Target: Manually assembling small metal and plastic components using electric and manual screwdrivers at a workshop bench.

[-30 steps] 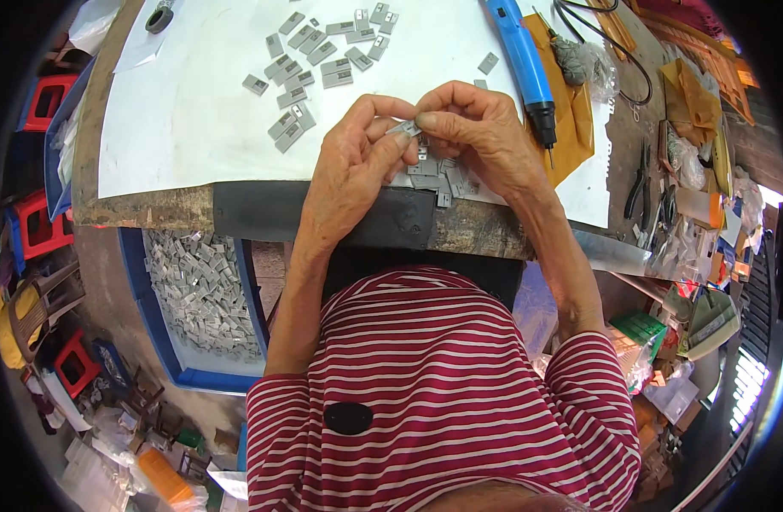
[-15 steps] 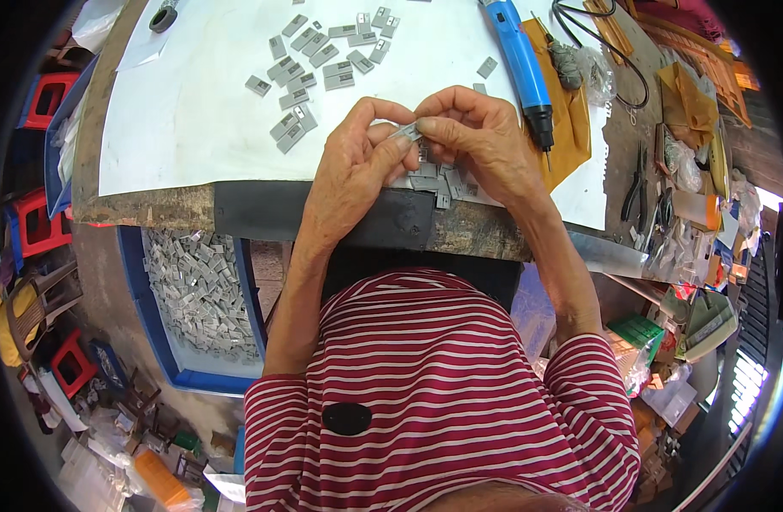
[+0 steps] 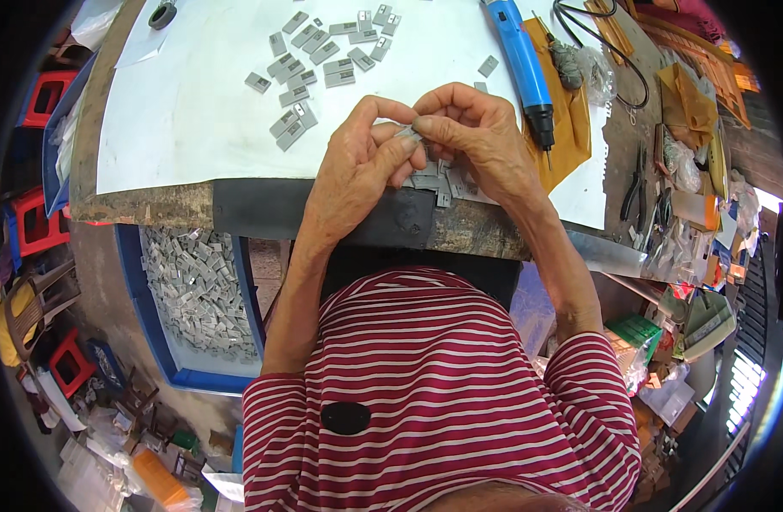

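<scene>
Above the table's near edge, my two hands meet with their fingertips nearly touching. A small grey metal block [image 3: 410, 132] is pinched between them, mostly covered by the fingers. My left hand [image 3: 366, 158] holds it between thumb and fingers. From the other side, the thumb and forefinger of my right hand [image 3: 477, 141] close on its end. Below the hands, a pile of similar grey blocks [image 3: 427, 181] lies at the table edge, partly hidden. Farther off to the left, several grey blocks [image 3: 339, 78] with dark slots lie loosely grouped on the white sheet [image 3: 187, 128].
A blue electric screwdriver [image 3: 521, 64] lies right of my hands on brown paper [image 3: 571, 128]. Black-handled pliers [image 3: 635, 192] rest farther right. Below the table at left, a blue tray [image 3: 208, 381] holds a heap of grey blocks. A black tape roll [image 3: 162, 15] sits far left.
Both hands stay in nearly the same place, with the fingers shifting slightly around the small grey block. More of the block is now covered. The loose blocks look unchanged.
</scene>
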The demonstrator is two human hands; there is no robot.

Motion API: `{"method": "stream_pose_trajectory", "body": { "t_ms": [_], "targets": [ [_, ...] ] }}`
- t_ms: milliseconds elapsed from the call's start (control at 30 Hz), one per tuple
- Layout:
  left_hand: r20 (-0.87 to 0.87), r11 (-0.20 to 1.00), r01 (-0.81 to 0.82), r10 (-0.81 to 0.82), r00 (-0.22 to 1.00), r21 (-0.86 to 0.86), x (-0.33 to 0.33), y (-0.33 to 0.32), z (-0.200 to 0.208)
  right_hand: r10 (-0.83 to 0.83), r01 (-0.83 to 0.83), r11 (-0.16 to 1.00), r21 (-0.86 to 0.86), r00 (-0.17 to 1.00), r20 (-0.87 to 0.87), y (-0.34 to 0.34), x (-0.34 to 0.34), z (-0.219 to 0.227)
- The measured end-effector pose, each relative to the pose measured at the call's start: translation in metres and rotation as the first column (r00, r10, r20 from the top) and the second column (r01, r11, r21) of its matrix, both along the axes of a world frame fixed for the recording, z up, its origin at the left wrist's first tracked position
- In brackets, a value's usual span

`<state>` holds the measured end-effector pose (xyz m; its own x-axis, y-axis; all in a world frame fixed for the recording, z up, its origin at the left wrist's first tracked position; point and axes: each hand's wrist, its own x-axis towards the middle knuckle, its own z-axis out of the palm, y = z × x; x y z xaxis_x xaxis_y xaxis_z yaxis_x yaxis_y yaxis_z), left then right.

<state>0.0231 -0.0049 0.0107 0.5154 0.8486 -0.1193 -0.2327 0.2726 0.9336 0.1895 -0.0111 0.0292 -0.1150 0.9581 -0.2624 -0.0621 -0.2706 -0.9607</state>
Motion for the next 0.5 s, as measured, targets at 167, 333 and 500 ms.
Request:
{"method": "stream_pose_trajectory", "body": {
  "t_ms": [167, 333, 500],
  "targets": [
    [-0.003, 0.999, -0.036, 0.036, 0.999, -0.009, 0.0029, -0.0034, 0.0017, -0.024, 0.018, 0.995, 0.095, 0.998, 0.063, 0.0, 0.0012, 0.0003],
    [-0.207, 0.957, -0.183, 0.23, 0.951, 0.223, 0.0082, -0.0086, -0.0013, -0.026, 0.004, 0.991, 0.136, 0.986, 0.163, -0.0013, -0.0001, -0.0001],
    [-0.214, 0.944, -0.224, 0.277, 0.937, 0.244, 0.0105, -0.0094, -0.0003, -0.05, 0.043, 0.993, 0.114, 0.997, 0.059, -0.0034, 0.0016, -0.0001]
  ]
}}
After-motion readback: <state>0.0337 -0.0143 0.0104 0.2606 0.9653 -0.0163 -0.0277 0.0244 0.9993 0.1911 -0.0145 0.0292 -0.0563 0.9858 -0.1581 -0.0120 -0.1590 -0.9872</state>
